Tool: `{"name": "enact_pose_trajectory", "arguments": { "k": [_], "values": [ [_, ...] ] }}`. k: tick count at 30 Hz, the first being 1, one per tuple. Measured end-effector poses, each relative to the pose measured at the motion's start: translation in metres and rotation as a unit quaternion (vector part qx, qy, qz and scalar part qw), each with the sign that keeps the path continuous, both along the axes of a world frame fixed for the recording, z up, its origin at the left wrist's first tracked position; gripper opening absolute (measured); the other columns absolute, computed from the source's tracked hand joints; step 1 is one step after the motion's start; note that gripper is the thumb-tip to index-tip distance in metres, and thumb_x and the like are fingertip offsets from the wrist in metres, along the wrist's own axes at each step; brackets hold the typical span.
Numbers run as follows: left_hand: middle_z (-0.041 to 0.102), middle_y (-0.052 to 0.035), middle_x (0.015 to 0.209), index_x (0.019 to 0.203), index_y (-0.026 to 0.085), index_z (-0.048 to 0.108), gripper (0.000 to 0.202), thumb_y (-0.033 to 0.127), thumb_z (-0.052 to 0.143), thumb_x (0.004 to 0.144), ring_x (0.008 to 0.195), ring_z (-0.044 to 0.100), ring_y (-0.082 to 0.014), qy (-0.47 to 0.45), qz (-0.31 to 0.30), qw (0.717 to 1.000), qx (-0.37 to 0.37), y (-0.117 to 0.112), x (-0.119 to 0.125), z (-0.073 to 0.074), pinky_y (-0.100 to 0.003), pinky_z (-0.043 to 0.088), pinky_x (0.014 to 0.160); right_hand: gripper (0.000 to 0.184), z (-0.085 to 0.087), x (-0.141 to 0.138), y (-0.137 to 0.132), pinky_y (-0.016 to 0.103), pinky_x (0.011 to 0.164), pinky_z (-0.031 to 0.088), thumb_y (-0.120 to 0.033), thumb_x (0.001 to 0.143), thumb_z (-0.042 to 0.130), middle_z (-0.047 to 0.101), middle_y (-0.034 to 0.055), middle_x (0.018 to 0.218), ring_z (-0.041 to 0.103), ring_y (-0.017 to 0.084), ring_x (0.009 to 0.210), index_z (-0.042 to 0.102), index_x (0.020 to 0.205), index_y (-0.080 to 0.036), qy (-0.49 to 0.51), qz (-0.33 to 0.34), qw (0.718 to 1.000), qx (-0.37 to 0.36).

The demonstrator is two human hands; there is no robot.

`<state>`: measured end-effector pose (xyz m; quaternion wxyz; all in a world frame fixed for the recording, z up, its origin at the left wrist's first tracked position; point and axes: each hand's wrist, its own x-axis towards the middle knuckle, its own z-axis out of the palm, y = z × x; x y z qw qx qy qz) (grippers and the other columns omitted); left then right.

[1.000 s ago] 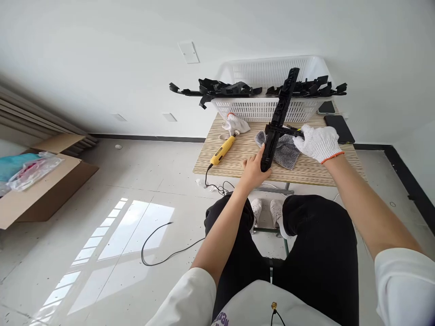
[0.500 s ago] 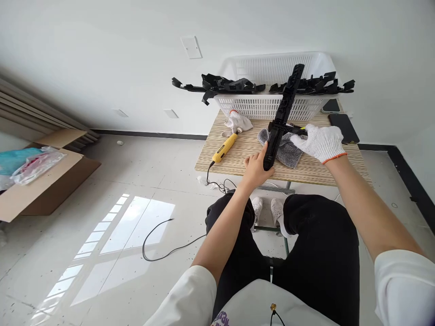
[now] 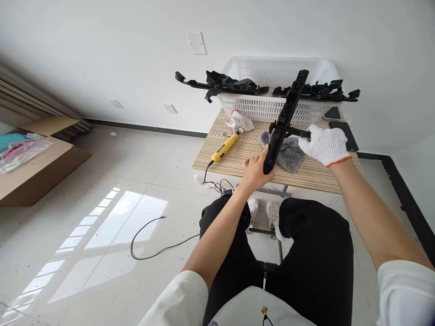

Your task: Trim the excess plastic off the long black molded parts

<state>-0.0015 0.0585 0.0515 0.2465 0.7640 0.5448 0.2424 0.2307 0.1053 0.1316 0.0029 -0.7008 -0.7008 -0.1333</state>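
The bare left hand (image 3: 254,173) pinched the lower end of a long, ridged black bar (image 3: 284,118), slanted toward one o'clock over a fuzzy grey cloth (image 3: 292,158). At the bar's three o'clock, the knit-gloved right hand (image 3: 324,144) gripped a thin dark stick (image 3: 299,132). Seemingly mid-work there, the next move called for steadiness.

We are facing a surface (image 3: 244,165) with a basket (image 3: 258,106) standing at its back and parts (image 3: 234,86) lying across the basket. Before it, a tool (image 3: 224,147) and a loose glove (image 3: 239,121) are lying at the left and a cloth (image 3: 291,156) below the bar (image 3: 288,113) we are holding, while two phones (image 3: 350,138) are lying at the right. On the floor (image 3: 142,167) to our left, a cable (image 3: 137,258) is lying, with a carton (image 3: 47,174) farther off.
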Motion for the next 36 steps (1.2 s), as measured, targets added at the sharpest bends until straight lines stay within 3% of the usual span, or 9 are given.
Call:
{"name": "enact_pose_trajectory", "arguments": {
  "k": [2, 8, 11, 15, 19, 22, 29, 32, 36],
  "values": [
    [0.067, -0.006, 0.112, 0.164, 0.027, 0.028, 0.087, 0.029, 0.063, 0.085, 0.115, 0.059, -0.0282, -0.007, 0.0, 1.0, 0.005, -0.001, 0.0, 0.0, -0.048, 0.026, 0.115, 0.056, -0.001, 0.001, 0.0, 0.04, 0.069, 0.03, -0.05, 0.096, 0.037, 0.071, 0.0255, 0.08, 0.064, 0.031, 0.077, 0.07, 0.11, -0.007, 0.004, 0.005, 1.0, 0.003],
    [0.07, -0.0041, 0.11, 0.163, 0.027, 0.029, 0.088, 0.027, 0.066, 0.084, 0.116, 0.061, -0.0282, -0.031, -0.005, 1.0, 0.001, 0.003, 0.0, -0.001, -0.048, 0.027, 0.115, 0.064, -0.006, 0.0, 0.002, 0.041, 0.071, 0.04, -0.062, 0.094, 0.038, 0.074, 0.0222, 0.087, 0.069, 0.037, 0.084, 0.075, 0.108, -0.012, 0.034, -0.024, 0.999, 0.016],
    [0.071, -0.002, 0.107, 0.162, 0.029, 0.03, 0.088, 0.026, 0.068, 0.083, 0.111, 0.065, -0.0268, -0.075, -0.005, 0.997, -0.028, 0.008, 0.002, -0.001, -0.049, 0.031, 0.112, 0.061, -0.011, -0.006, -0.007, 0.04, 0.069, 0.042, -0.061, 0.095, 0.038, 0.075, 0.0216, 0.088, 0.07, 0.038, 0.086, 0.076, 0.104, -0.014, 0.121, -0.071, 0.99, 0.003],
    [0.072, -0.0037, 0.11, 0.162, 0.026, 0.028, 0.089, 0.027, 0.07, 0.083, 0.104, 0.067, -0.0248, -0.164, 0.006, 0.985, -0.058, 0.011, 0.0, -0.003, -0.045, 0.042, 0.103, 0.063, -0.025, -0.019, -0.034, 0.036, 0.062, 0.041, -0.064, 0.099, 0.032, 0.074, 0.0187, 0.087, 0.07, 0.034, 0.081, 0.073, 0.106, -0.017, 0.285, -0.119, 0.95, 0.037],
    [0.07, -0.0082, 0.116, 0.159, 0.021, 0.027, 0.085, 0.037, 0.071, 0.088, 0.099, 0.069, -0.0215, -0.298, 0.001, 0.952, -0.069, 0.01, -0.008, -0.008, -0.036, 0.052, 0.09, 0.051, -0.038, -0.031, -0.056, 0.034, 0.063, 0.04, -0.064, 0.096, 0.041, 0.074, 0.0134, 0.083, 0.07, 0.032, 0.081, 0.07, 0.101, -0.022, 0.321, -0.085, 0.943, 0.006],
    [0.069, -0.0102, 0.121, 0.15, 0.022, 0.033, 0.076, 0.042, 0.073, 0.089, 0.096, 0.07, -0.0195, -0.344, 0.01, 0.935, -0.088, 0.009, -0.012, -0.008, -0.034, 0.054, 0.086, 0.051, -0.046, -0.035, -0.057, 0.033, 0.063, 0.039, -0.066, 0.095, 0.043, 0.075, 0.0119, 0.084, 0.071, 0.032, 0.083, 0.068, 0.106, -0.022, 0.299, -0.05, 0.953, -0.019],
    [0.07, -0.0089, 0.125, 0.124, 0.025, 0.045, 0.05, 0.035, 0.077, 0.086, 0.118, 0.068, -0.0259, -0.243, 0.052, 0.966, -0.071, 0.008, -0.012, 0.003, -0.037, 0.052, 0.093, 0.055, -0.055, -0.027, -0.044, 0.033, 0.061, 0.034, -0.068, 0.094, 0.046, 0.078, 0.012, 0.094, 0.072, 0.033, 0.087, 0.069, 0.116, -0.023, 0.185, -0.041, 0.98, -0.063],
    [0.07, -0.0085, 0.125, 0.12, 0.026, 0.046, 0.044, 0.03, 0.075, 0.086, 0.115, 0.069, -0.0275, -0.188, 0.055, 0.979, -0.063, 0.005, -0.011, 0.004, -0.039, 0.053, 0.092, 0.052, -0.055, -0.025, -0.048, 0.033, 0.059, 0.031, -0.064, 0.097, 0.043, 0.078, 0.0117, 0.088, 0.072, 0.031, 0.081, 0.071, 0.113, -0.023, 0.155, -0.04, 0.985, -0.069],
    [0.071, -0.009, 0.122, 0.121, 0.026, 0.046, 0.041, 0.029, 0.072, 0.088, 0.111, 0.07, -0.028, -0.165, 0.061, 0.982, -0.072, 0.003, -0.008, 0.004, -0.04, 0.053, 0.088, 0.055, -0.052, -0.024, -0.058, 0.031, 0.061, 0.03, -0.057, 0.102, 0.034, 0.076, 0.014, 0.083, 0.07, 0.028, 0.077, 0.074, 0.108, -0.02, 0.134, 0.026, 0.988, -0.074]
  ]
}}
